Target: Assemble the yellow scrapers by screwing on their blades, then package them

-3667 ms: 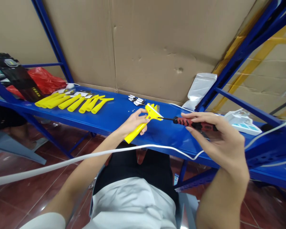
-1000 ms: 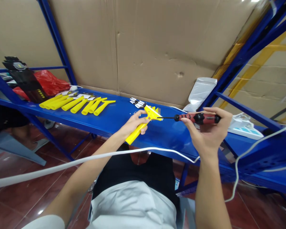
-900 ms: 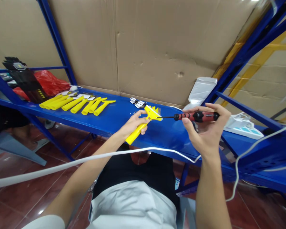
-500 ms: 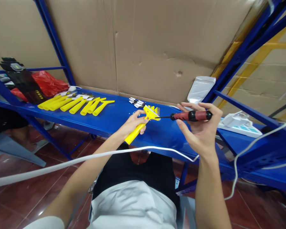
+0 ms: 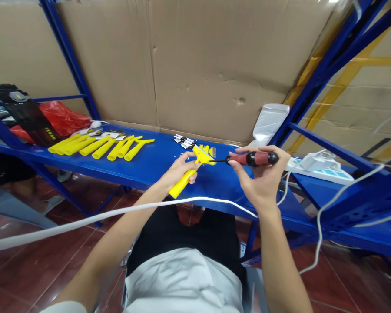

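My left hand is closed round the neck of a yellow scraper, whose wide head points up and to the right above the blue shelf. In my right hand lies a screwdriver with a red and black handle, held level between thumb and fingers. Its thin dark shaft reaches left to the right end of the scraper's head. Whether the tip sits in a screw is too small to tell. Just behind the head, more small yellow parts and a metal blade lie on the shelf.
Several yellow scrapers lie in a row at the left, near black packaging and a red plastic bag. Black-and-white pieces rest at the back. A white power strip stands right; a white cable crosses in front.
My right hand and the screwdriver have shifted a little left, nearer the scraper, and the fingers have closed in more round the handle. The left hand keeps its hold; the view has turned slightly.
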`<move>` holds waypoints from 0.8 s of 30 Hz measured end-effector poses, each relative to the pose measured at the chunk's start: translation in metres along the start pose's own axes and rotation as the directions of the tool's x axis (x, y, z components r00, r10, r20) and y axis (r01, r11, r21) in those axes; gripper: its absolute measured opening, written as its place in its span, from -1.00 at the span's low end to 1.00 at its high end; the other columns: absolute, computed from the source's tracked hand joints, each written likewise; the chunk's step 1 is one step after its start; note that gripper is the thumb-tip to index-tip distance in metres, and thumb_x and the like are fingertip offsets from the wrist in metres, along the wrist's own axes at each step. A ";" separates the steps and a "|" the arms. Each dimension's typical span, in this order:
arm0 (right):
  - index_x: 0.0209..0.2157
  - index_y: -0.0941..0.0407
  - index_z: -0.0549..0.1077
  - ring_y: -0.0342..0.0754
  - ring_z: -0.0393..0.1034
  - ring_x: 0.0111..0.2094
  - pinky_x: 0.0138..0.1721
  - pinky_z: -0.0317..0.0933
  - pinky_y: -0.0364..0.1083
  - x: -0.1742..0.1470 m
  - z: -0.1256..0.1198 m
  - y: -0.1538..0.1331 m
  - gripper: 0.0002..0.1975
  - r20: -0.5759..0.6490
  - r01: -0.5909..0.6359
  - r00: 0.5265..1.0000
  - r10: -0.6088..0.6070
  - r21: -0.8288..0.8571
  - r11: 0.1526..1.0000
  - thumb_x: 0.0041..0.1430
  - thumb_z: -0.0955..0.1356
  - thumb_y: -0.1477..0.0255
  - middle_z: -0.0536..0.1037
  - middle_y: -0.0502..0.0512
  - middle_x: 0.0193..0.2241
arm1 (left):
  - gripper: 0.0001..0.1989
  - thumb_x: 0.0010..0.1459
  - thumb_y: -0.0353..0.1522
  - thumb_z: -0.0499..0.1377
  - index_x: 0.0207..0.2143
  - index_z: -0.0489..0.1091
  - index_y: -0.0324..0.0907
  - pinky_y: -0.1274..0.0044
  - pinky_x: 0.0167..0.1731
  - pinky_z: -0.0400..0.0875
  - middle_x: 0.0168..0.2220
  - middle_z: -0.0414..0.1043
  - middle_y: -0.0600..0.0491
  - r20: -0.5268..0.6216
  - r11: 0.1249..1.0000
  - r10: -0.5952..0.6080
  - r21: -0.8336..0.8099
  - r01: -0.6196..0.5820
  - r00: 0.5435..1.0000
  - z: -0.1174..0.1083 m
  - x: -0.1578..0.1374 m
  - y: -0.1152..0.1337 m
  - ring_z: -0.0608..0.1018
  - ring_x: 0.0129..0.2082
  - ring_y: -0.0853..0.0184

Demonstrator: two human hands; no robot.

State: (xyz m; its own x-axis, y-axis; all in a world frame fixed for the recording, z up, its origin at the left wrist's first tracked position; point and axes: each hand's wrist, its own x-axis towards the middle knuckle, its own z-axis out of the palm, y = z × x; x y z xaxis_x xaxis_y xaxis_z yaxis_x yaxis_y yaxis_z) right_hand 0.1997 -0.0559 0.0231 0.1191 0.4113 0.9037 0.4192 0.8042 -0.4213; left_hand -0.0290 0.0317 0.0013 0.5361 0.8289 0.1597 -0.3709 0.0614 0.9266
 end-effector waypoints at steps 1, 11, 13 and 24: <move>0.18 -0.12 0.23 0.19 0.74 -0.03 0.14 0.63 0.37 0.000 0.000 0.001 -0.30 -0.033 0.015 0.999 -0.016 -0.028 0.999 0.26 0.68 0.30 0.64 0.11 0.05 | -0.45 0.09 -0.34 0.50 0.00 0.26 -0.09 0.58 -0.63 0.30 -0.34 0.55 0.15 0.001 1.000 0.000 0.001 0.000 1.000 0.000 0.000 0.000 0.46 -0.67 0.47; 0.25 -0.12 0.23 0.19 0.72 0.13 0.17 0.63 0.33 0.003 -0.007 0.001 -0.37 0.065 -0.008 0.998 0.006 0.035 0.999 0.37 0.60 0.33 0.62 0.19 0.21 | -0.47 0.11 -0.36 0.49 0.01 0.28 -0.09 0.57 -0.62 0.32 -0.34 0.56 0.15 -0.006 1.000 -0.020 0.010 0.020 1.000 0.000 -0.001 0.002 0.45 -0.66 0.47; 0.25 -0.13 0.25 0.19 0.74 0.03 0.14 0.65 0.35 0.002 -0.006 0.003 -0.31 0.006 0.004 1.000 -0.004 -0.002 1.000 0.31 0.65 0.28 0.66 0.13 0.06 | -0.46 0.12 -0.35 0.50 0.01 0.27 -0.09 0.57 -0.61 0.33 -0.36 0.55 0.16 0.004 0.999 -0.027 0.017 0.027 1.000 0.001 -0.002 0.003 0.46 -0.67 0.46; 0.31 -0.17 0.22 0.21 0.70 0.15 0.24 0.59 0.37 0.001 -0.007 0.005 -0.29 0.094 0.002 0.996 -0.004 0.023 1.000 0.34 0.63 0.29 0.60 0.13 0.17 | -0.49 0.15 -0.35 0.47 0.02 0.26 -0.08 0.57 -0.60 0.36 -0.36 0.55 0.16 -0.008 0.999 -0.023 0.033 0.024 1.000 0.001 -0.002 0.003 0.47 -0.65 0.45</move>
State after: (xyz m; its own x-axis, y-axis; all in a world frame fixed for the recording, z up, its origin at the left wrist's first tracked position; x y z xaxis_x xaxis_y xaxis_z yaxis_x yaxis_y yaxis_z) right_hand 0.2083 -0.0542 0.0219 0.0326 0.4461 0.8944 0.3983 0.8150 -0.4210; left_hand -0.0305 0.0296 0.0038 0.5383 0.8319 0.1350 -0.3332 0.0629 0.9408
